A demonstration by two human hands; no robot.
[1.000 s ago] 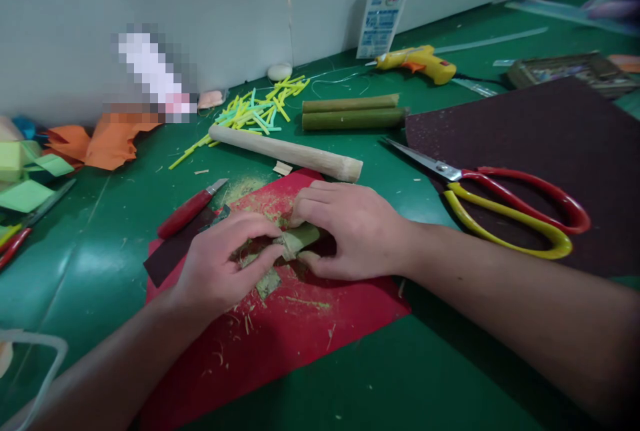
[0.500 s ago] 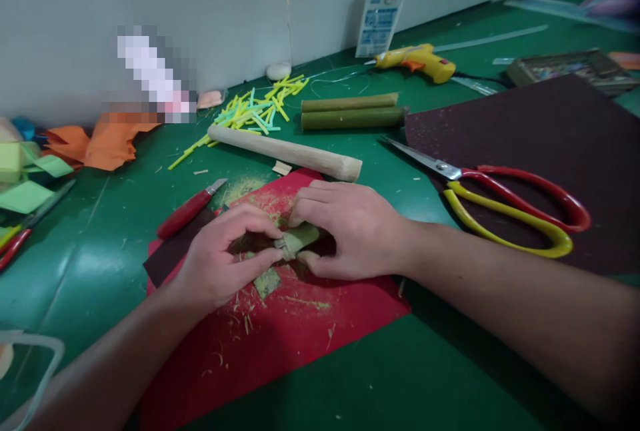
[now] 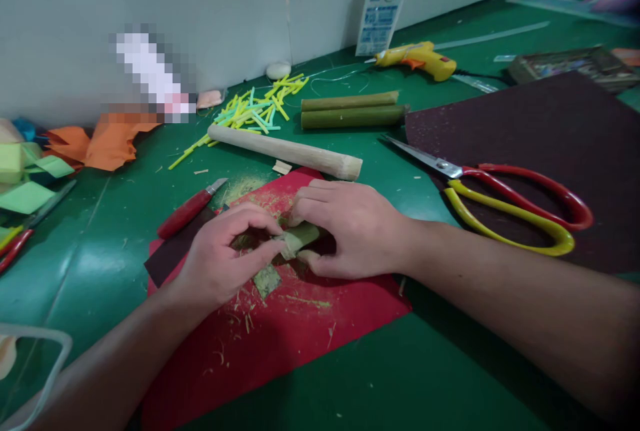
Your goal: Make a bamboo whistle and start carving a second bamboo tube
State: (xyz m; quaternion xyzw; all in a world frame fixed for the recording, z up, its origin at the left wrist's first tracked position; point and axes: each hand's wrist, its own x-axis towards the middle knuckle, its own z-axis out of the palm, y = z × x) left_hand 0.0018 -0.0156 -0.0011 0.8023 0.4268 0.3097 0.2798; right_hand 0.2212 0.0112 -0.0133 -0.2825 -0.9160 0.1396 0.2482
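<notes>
Green table (image 3: 370,364), running past most edges of the frame. Red sheet (image 3: 270,344) on it, lower centre, slantwise, specked with debris. Both hands work above this sheet.

Right hand (image 3: 355,231), just right of centre: fingers curled over the far side of the bamboo (image 3: 303,236), thumb on the near side, a clasp around its body. Left hand (image 3: 225,244), left of centre: thumb and fingertips pinch at the left end. Whether a thin wrap lies between skin and bamboo there, I cannot tell.

Key relation: bamboo sits at mid-frame, between the hands, long axis mostly crosswise, left end dipping a little toward the lower left. That end meets the left fingertips; the other runs back into the right palm's shadow. Right hand nearer, covering more of it.

Bamboo looks short, rounded, pale green, with a rougher, greyer left end.

Dusty scrap (image 3: 267,281) just below the left thumb. Fine shavings (image 3: 247,184) above the left hand, upper edge of sheet.
</notes>
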